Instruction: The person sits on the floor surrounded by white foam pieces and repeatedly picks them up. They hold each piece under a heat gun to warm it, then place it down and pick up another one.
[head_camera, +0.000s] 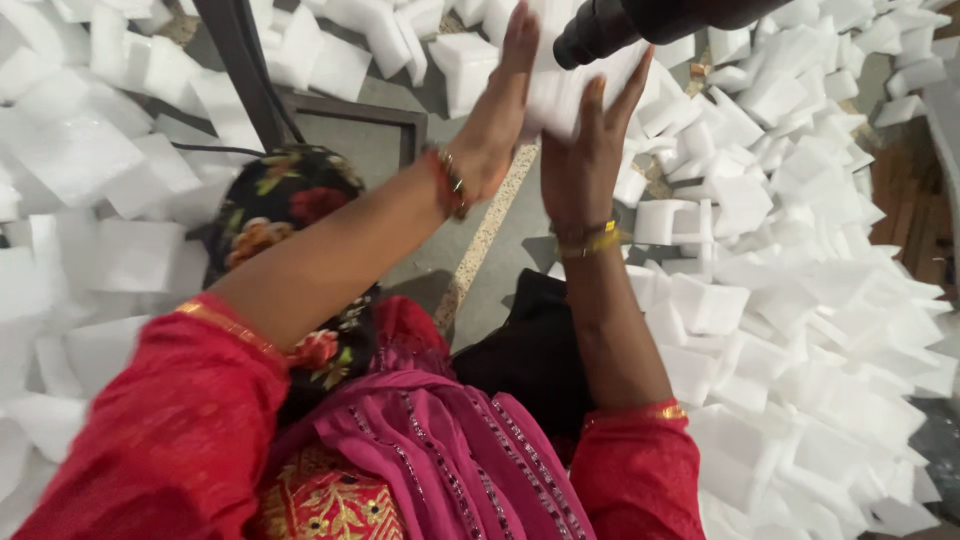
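Fingers (520, 45) of the left hand (495, 120) extended and flat, pressed against the left face of a white foam block (565, 95). Fingers of the right hand (585, 160) likewise straight, laid against the block's right and near face. Block clamped between the two palms, raised toward 12 o'clock in the view, touching nothing else visible except a black nozzle-like tip (600, 30) entering from 1 o'clock; contact with that tip cannot be confirmed because of blur.

Handling estimate: very light, rigid but brittle, easily dented or crumbled at corners, surface dry and slightly grippy. Best held by broad opposing faces with flat palms, as here; pinching at edges or corners likely to chip material.

Bangles at both wrists, red sleeves (170, 430) below. Loose foam pieces (790, 300) heaped from 1 to 5 o'clock, and a second heap (90, 180) from 8 to 11 o'clock. Bare strip of floor (500, 250) between the heaps. Dark metal frame (250, 80) at 11 o'clock.
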